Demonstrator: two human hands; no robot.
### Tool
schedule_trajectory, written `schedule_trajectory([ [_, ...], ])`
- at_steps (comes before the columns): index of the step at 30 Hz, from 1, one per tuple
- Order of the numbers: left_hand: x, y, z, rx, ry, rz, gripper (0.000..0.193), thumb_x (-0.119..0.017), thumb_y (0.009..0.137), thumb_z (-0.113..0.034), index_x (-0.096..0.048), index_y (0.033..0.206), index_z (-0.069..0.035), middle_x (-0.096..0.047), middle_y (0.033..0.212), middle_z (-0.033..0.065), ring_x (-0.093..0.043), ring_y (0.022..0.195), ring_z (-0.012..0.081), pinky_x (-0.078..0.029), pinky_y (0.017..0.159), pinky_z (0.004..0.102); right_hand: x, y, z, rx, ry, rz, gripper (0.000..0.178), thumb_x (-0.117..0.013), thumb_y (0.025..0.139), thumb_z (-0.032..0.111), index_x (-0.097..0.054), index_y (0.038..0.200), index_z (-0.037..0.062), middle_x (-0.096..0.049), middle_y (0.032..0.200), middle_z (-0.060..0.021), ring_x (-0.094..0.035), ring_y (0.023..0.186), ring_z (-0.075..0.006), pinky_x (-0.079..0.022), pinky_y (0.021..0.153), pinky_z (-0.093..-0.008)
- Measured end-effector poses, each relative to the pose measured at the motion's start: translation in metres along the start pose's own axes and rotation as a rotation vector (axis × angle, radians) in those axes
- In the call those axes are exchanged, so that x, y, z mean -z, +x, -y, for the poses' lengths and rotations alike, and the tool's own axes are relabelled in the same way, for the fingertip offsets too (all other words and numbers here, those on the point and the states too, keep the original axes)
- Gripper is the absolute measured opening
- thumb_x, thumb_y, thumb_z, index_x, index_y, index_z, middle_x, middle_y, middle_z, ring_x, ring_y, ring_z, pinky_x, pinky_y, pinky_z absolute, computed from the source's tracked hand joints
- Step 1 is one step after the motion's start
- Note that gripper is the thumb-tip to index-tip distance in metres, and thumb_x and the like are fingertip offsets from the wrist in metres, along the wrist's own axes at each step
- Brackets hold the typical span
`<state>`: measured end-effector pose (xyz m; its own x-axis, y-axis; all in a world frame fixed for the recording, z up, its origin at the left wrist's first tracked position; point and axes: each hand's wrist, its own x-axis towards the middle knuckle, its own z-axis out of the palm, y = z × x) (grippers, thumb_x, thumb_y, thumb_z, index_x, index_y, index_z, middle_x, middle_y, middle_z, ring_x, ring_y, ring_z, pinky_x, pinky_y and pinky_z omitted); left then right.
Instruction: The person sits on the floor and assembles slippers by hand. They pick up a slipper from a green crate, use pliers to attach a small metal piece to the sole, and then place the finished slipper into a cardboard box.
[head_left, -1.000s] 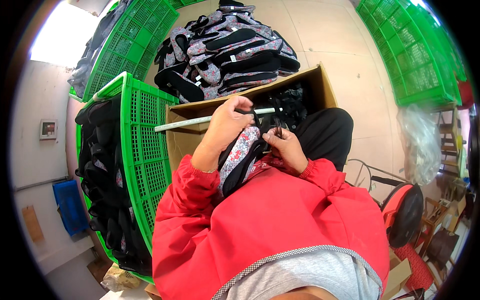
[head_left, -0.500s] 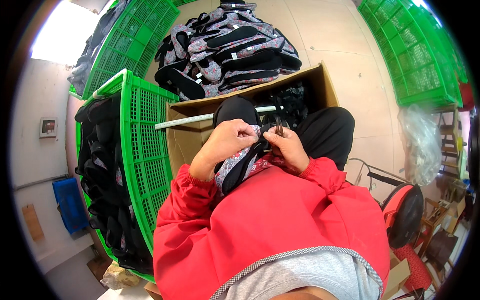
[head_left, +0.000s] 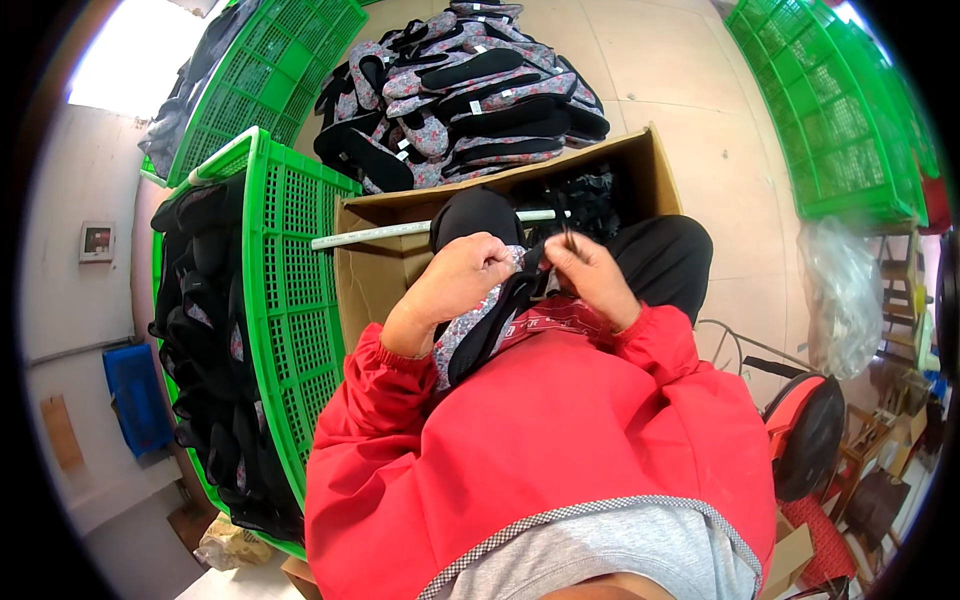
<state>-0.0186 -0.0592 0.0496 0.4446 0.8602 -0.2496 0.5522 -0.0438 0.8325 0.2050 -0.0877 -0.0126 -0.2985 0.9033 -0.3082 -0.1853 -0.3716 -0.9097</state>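
In my lap lies a floral slipper (head_left: 462, 335) with a black edge and sole, tilted between my hands. My left hand (head_left: 452, 288) is closed on its upper end, thumb and fingers pinching the fabric. My right hand (head_left: 598, 283) is closed just to the right of the slipper's black edge. A thin dark tool (head_left: 570, 240) sticks up from between its fingers; its exact kind is too small and blurred to tell. The fingertips of both hands are partly hidden by the grip.
Beyond my knees stands an open cardboard box (head_left: 655, 180) with black pieces inside, and a pale rod (head_left: 375, 240) lies across it. Behind it is a heap of floral slippers (head_left: 470, 100). Green crates (head_left: 290, 300) full of slippers stand at the left; another green crate (head_left: 830, 130) is far right.
My right hand has moved slightly up and right, away from my left hand, with the dark tool in it. My left hand stays on the slipper.
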Motion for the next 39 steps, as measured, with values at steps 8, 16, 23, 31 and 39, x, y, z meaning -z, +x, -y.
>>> schedule_trajectory([
  [8,0.001,0.002,-0.007,0.000,0.029,0.015,0.018,-0.062,0.086,-0.013,-0.066,0.086,0.004,-0.063,0.085,0.0173,-0.061,0.077,0.0307,-0.048,0.070,0.0373,0.032,0.005,0.071,0.048,-0.509,0.329,0.034,-0.055,0.101,0.037,-0.052,0.114,0.0060,-0.068,0.090,-0.0063,-0.061,0.076,-0.0146,-0.047,0.068,-0.0276],
  [16,0.001,0.003,-0.007,0.008,0.039,0.028,0.017,-0.062,0.085,-0.012,-0.066,0.086,0.003,-0.064,0.085,0.0179,-0.063,0.080,0.0316,-0.049,0.072,0.0373,0.013,0.013,0.103,0.043,-1.004,0.485,0.024,-0.060,0.094,0.030,-0.064,0.099,0.0070,-0.071,0.081,-0.0065,-0.068,0.078,-0.0240,-0.049,0.070,-0.0366],
  [23,-0.002,0.004,0.000,-0.050,0.053,0.024,0.013,-0.063,0.088,-0.011,-0.065,0.088,0.002,-0.064,0.083,0.0119,-0.061,0.076,0.0223,-0.048,0.069,0.0336,0.004,0.025,0.104,0.048,-1.142,0.585,0.027,-0.058,0.095,0.033,-0.066,0.097,0.0072,-0.072,0.080,-0.0056,-0.068,0.075,-0.0234,-0.049,0.070,-0.0379],
  [31,-0.003,0.006,0.000,-0.030,0.074,0.053,0.018,-0.062,0.086,-0.015,-0.067,0.089,0.002,-0.065,0.090,0.0180,-0.063,0.084,0.0339,-0.049,0.075,0.0394,-0.003,0.029,0.109,-0.019,-1.162,0.639,0.027,-0.057,0.095,0.033,-0.065,0.095,0.0067,-0.071,0.078,-0.0056,-0.069,0.075,-0.0221,-0.049,0.069,-0.0382],
  [39,-0.006,0.008,0.005,-0.055,0.090,0.029,0.015,-0.062,0.088,-0.013,-0.066,0.090,0.002,-0.064,0.085,0.0133,-0.063,0.079,0.0250,-0.049,0.071,0.0349,-0.002,0.031,0.105,0.011,-1.149,0.629,0.025,-0.058,0.095,0.031,-0.065,0.095,0.0076,-0.072,0.077,-0.0053,-0.069,0.074,-0.0218,-0.049,0.068,-0.0384],
])
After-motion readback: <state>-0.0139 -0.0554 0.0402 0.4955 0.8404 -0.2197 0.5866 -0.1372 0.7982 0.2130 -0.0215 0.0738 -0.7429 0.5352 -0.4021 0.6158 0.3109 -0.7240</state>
